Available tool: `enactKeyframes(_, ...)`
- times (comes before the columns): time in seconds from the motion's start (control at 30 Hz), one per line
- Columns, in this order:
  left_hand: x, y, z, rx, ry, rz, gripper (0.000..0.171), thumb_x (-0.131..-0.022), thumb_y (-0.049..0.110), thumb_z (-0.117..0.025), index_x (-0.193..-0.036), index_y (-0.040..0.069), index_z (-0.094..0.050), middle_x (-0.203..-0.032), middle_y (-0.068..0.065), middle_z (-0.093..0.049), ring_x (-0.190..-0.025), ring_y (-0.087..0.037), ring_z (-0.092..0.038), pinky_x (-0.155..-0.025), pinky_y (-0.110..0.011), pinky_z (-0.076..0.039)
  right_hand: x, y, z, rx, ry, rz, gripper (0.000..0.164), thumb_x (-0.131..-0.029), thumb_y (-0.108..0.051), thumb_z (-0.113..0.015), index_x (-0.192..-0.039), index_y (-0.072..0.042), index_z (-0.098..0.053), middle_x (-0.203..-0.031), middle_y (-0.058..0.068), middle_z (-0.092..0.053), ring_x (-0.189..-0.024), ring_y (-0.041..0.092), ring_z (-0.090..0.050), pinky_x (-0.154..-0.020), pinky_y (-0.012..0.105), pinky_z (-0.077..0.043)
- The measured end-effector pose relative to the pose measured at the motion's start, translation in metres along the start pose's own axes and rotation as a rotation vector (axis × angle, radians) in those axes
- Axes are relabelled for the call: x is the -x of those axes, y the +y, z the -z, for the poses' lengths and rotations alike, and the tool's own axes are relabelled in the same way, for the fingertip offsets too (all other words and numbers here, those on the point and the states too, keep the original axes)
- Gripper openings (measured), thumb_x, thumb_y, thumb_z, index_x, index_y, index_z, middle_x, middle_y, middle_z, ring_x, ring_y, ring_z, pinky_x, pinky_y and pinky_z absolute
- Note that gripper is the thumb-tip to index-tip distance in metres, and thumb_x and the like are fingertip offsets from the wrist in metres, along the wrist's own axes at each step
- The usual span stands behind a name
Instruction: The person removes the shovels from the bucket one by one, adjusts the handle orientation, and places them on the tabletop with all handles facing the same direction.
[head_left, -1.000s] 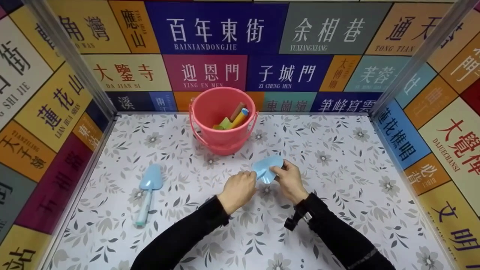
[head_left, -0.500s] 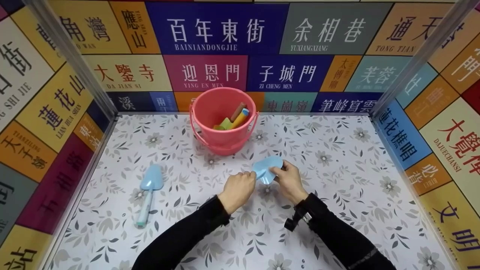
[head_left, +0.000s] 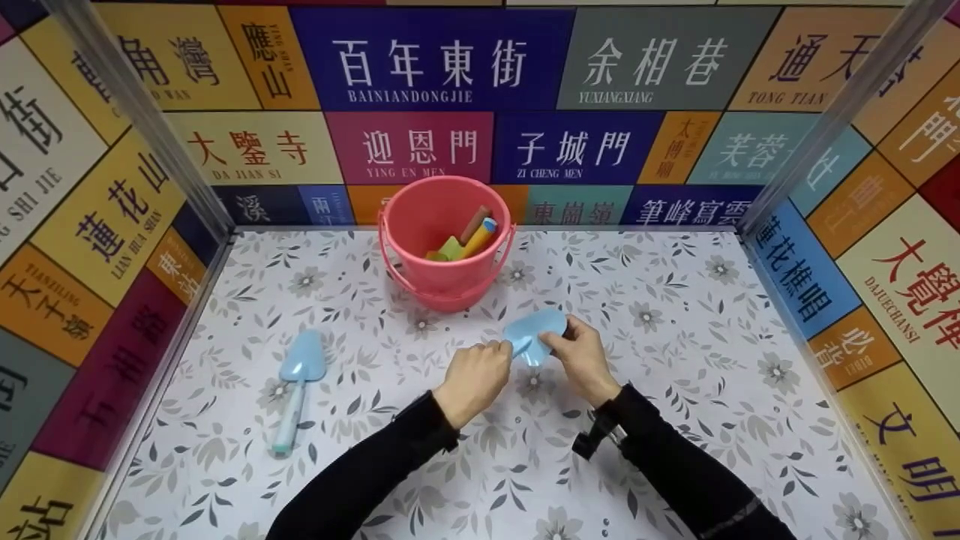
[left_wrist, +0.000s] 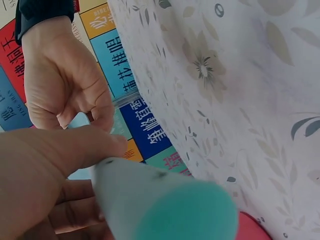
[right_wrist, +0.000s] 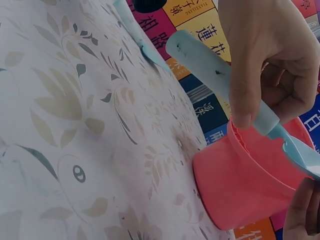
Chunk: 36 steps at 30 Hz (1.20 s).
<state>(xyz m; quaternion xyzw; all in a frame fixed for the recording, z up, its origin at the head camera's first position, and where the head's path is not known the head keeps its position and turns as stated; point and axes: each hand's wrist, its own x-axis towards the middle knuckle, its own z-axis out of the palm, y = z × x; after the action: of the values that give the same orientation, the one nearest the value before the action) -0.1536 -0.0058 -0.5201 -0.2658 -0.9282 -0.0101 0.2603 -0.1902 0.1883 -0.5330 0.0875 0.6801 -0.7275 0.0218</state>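
My left hand [head_left: 474, 379] grips the pale handle [right_wrist: 200, 60] of a light blue toy shovel [head_left: 536, 334]. The handle's teal end faces the camera in the left wrist view. My right hand [head_left: 583, 360] pinches the edge of the shovel's blade, thumb on top. Both hands hold it above the table, in front of the pink bucket [head_left: 450, 277]. A second light blue toy trowel [head_left: 303, 356], with a pale handle and teal tip, lies on the table to the left, apart from both hands.
Inside the bucket are a yellow stick with a blue end [head_left: 478, 238], a brown piece [head_left: 475, 223] and a green piece [head_left: 450, 249]. Its pink handle hangs down in front. Sign-printed walls [head_left: 427, 60] enclose the flower-patterned table [head_left: 652, 450] at back and sides.
Almost nothing differs. Both hands keep hold of the shovel in nearly the same place, with only a slight shift of the right wrist.
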Motion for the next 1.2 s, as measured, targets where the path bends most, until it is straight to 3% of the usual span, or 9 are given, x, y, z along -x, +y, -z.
enactKeyframes(0.17,0.003,-0.007,0.005,0.009,0.084,0.015,0.030,-0.085,0.015,-0.091,-0.085,0.010,-0.062,-0.072,-0.001,-0.073,-0.058,-0.018,-0.072,-0.049,-0.031,-0.058,0.005,-0.012,0.010,0.008,-0.085,0.117,0.010,-0.107,0.009,-0.061,-0.115,0.008,-0.066,-0.095,-0.002,-0.069,-0.087,0.007,-0.070,-0.082,0.020,-0.064)
enactKeyframes(0.33,0.012,-0.020,0.014,0.044,0.089,0.060,0.033,-0.083,0.019,-0.096,-0.089,0.009,-0.065,-0.073,-0.003,-0.073,-0.059,-0.020,-0.071,-0.049,-0.033,-0.059,0.007,-0.018,0.030,0.061,-0.130,0.221,0.014,-0.109,0.010,-0.054,-0.121,0.012,-0.063,-0.097,-0.007,-0.072,-0.089,0.005,-0.073,-0.085,0.018,-0.063)
enactKeyframes(0.5,0.027,-0.038,0.024,0.114,0.111,0.132,0.035,-0.082,0.014,-0.094,-0.087,0.007,-0.061,-0.070,-0.007,-0.069,-0.057,-0.026,-0.070,-0.049,-0.039,-0.058,0.007,-0.019,0.058,0.238,-0.096,0.300,0.015,-0.106,0.009,-0.062,-0.120,0.015,-0.064,-0.101,-0.007,-0.072,-0.093,-0.002,-0.069,-0.085,0.015,-0.058)
enactKeyframes(0.73,0.052,-0.062,0.034,0.200,0.138,0.240,0.035,-0.083,0.012,-0.092,-0.088,0.003,-0.058,-0.072,-0.013,-0.070,-0.057,-0.035,-0.071,-0.048,-0.046,-0.058,0.014,-0.017,0.095,0.584,-0.046,0.360,0.025,-0.103,-0.003,-0.075,-0.125,0.007,-0.070,-0.118,0.021,-0.077,-0.103,-0.006,-0.066,-0.091,0.016,-0.055)
enactKeyframes(0.77,0.056,-0.066,0.032,0.216,0.142,0.247,0.035,-0.084,0.011,-0.092,-0.089,0.002,-0.058,-0.072,-0.014,-0.069,-0.056,-0.036,-0.070,-0.047,-0.047,-0.058,0.016,-0.017,0.100,0.623,-0.043,0.374,0.026,-0.102,-0.004,-0.076,-0.125,0.006,-0.071,-0.119,0.022,-0.078,-0.104,-0.002,-0.068,-0.091,0.018,-0.056)
enactKeyframes(0.97,0.090,-0.092,-0.014,0.260,0.144,0.299,0.031,-0.093,0.016,-0.085,-0.090,0.002,-0.058,-0.069,-0.016,-0.065,-0.052,-0.037,-0.063,-0.046,-0.054,-0.054,0.024,-0.007,0.123,0.771,-0.029,0.528,0.029,-0.095,-0.003,-0.083,-0.121,0.005,-0.073,-0.113,0.020,-0.079,-0.105,0.035,-0.074,-0.088,0.026,-0.061)
enactKeyframes(1.07,0.104,-0.105,-0.029,0.283,0.088,0.348,0.032,-0.092,0.018,-0.088,-0.089,0.002,-0.060,-0.067,-0.016,-0.065,-0.053,-0.037,-0.064,-0.047,-0.054,-0.053,0.027,-0.001,0.132,0.831,-0.015,0.618,0.030,-0.091,-0.002,-0.084,-0.118,0.005,-0.074,-0.109,0.018,-0.079,-0.101,0.040,-0.073,-0.084,0.029,-0.061)
enactKeyframes(1.2,0.125,-0.130,-0.071,0.308,0.007,0.422,0.035,-0.090,0.025,-0.089,-0.086,0.007,-0.059,-0.064,-0.011,-0.061,-0.050,-0.030,-0.060,-0.043,-0.050,-0.047,0.031,0.006,0.142,0.917,-0.011,0.705,0.033,-0.088,-0.001,-0.086,-0.118,0.003,-0.074,-0.108,0.016,-0.078,-0.098,0.039,-0.072,-0.081,0.040,-0.061)
